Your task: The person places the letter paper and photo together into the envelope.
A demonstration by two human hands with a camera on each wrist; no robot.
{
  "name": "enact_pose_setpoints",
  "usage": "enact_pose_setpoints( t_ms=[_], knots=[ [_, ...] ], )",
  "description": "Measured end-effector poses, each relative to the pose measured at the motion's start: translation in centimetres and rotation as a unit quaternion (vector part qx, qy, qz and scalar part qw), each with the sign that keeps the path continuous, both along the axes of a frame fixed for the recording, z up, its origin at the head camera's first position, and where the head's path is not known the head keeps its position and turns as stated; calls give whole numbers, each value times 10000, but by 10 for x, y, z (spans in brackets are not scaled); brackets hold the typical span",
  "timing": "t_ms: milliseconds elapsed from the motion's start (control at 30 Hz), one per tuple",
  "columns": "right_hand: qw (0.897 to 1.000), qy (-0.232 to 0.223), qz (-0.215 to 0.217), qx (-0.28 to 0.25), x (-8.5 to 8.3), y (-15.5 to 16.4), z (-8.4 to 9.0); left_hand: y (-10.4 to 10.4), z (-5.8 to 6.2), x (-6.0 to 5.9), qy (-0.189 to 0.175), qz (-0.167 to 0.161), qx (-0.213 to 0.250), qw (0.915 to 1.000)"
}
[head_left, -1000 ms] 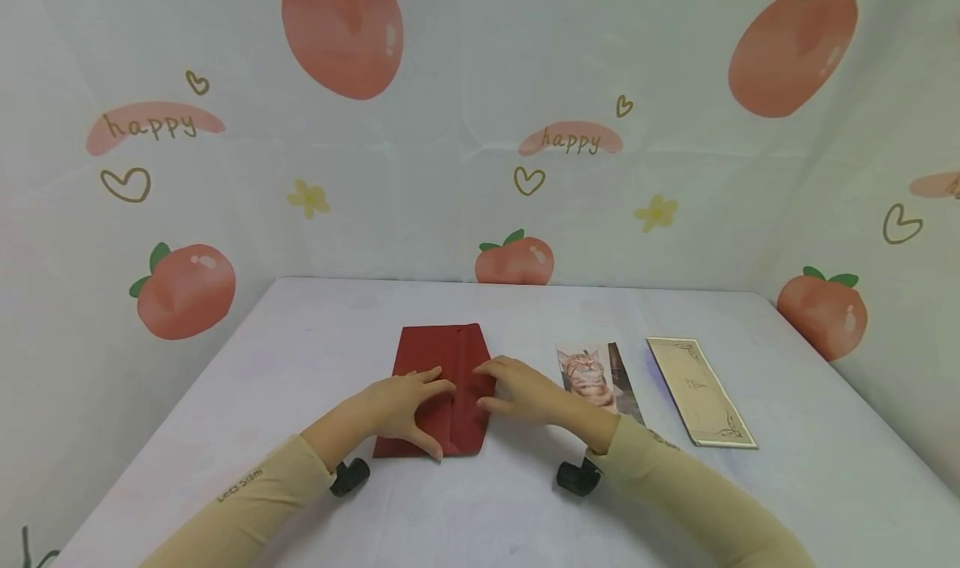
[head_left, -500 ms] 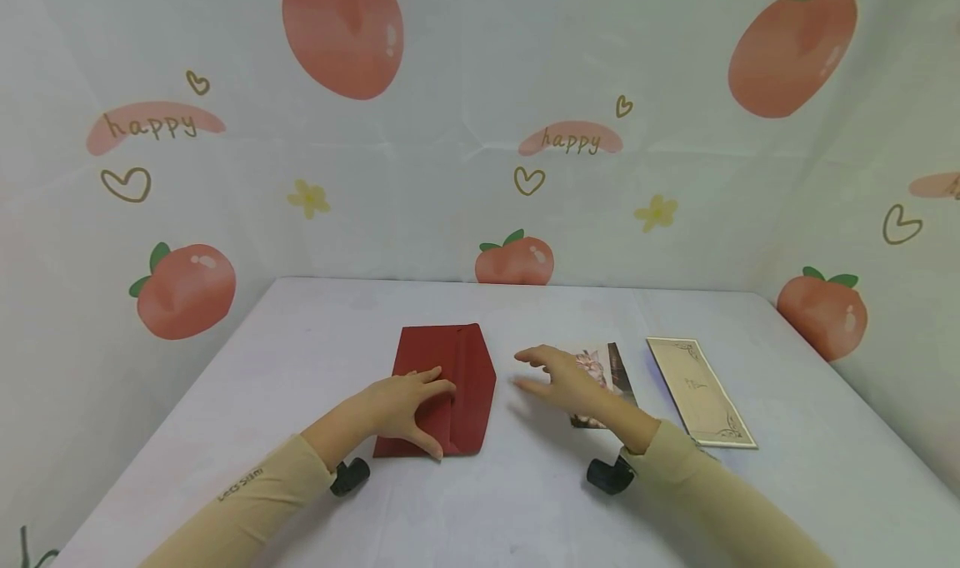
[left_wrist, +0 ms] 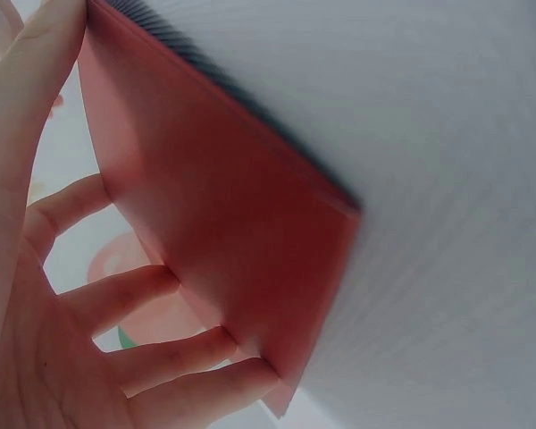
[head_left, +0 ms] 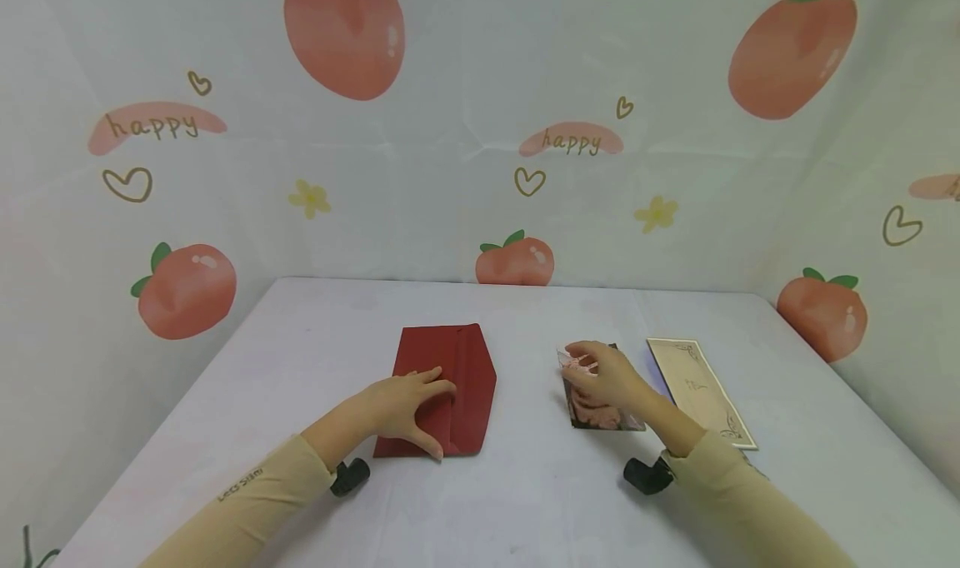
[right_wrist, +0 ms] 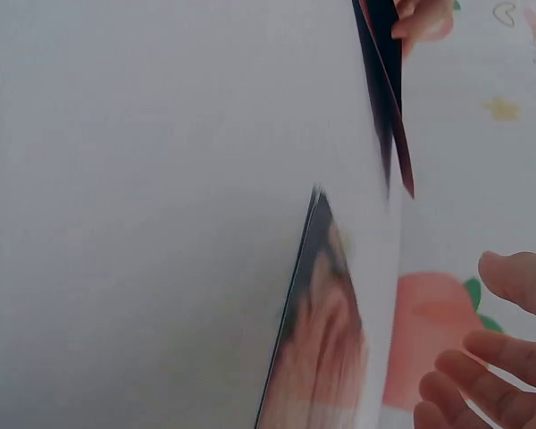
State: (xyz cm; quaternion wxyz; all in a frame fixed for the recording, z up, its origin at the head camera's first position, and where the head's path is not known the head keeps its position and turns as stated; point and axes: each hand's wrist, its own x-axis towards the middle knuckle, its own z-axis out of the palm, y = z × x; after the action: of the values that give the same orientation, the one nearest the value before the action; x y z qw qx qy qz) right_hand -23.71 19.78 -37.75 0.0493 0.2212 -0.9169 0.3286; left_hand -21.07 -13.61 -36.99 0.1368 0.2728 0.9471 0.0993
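Note:
On the left part of the table lies a red envelope [head_left: 427, 353], its pointed flap [head_left: 476, 401] unfolded to the right. My left hand [head_left: 396, 406] rests on it with thumb and fingers spread; the left wrist view shows the fingertips [left_wrist: 250, 375] against the red paper. Right of the envelope is a cat picture card [head_left: 603, 418], flat on the table. Over this card is my right hand [head_left: 611, 376], hiding much of the cat. In the right wrist view the fingers [right_wrist: 482, 375] are relaxed and apart from the card [right_wrist: 317, 349], with nothing held.
A cream card with a decorative border [head_left: 705, 393] lies right of the cat card, partly behind my right forearm. The white table [head_left: 517, 510] ends at a patterned backdrop [head_left: 420, 176]. Black wrist cameras [head_left: 648, 475] hang beneath both wrists.
My right hand has left the envelope's flap and moved right, over the cat card. The flap's pointed tip now shows. My left hand stays on the envelope.

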Motion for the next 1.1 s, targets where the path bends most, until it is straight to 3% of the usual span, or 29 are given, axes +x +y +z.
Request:
enact_pose_setpoints(
  t_ms=[133, 433, 733, 1100],
  knots=[
    [9994, -246, -253, 48, 2, 13, 3, 0, 0, 0, 13, -9, -14, 10000],
    [9960, -334, -805, 219, 3, 36, 3, -1, -1, -1, 9, -10, 7, 10000],
    [9849, -771, -1494, 407, -5, 54, -9, 0, -1, 0, -14, 6, 19, 10000],
    [9704, -1473, -1850, 492, -7, 60, -12, 0, 0, 1, 24, -26, -51, 10000]
  ],
)
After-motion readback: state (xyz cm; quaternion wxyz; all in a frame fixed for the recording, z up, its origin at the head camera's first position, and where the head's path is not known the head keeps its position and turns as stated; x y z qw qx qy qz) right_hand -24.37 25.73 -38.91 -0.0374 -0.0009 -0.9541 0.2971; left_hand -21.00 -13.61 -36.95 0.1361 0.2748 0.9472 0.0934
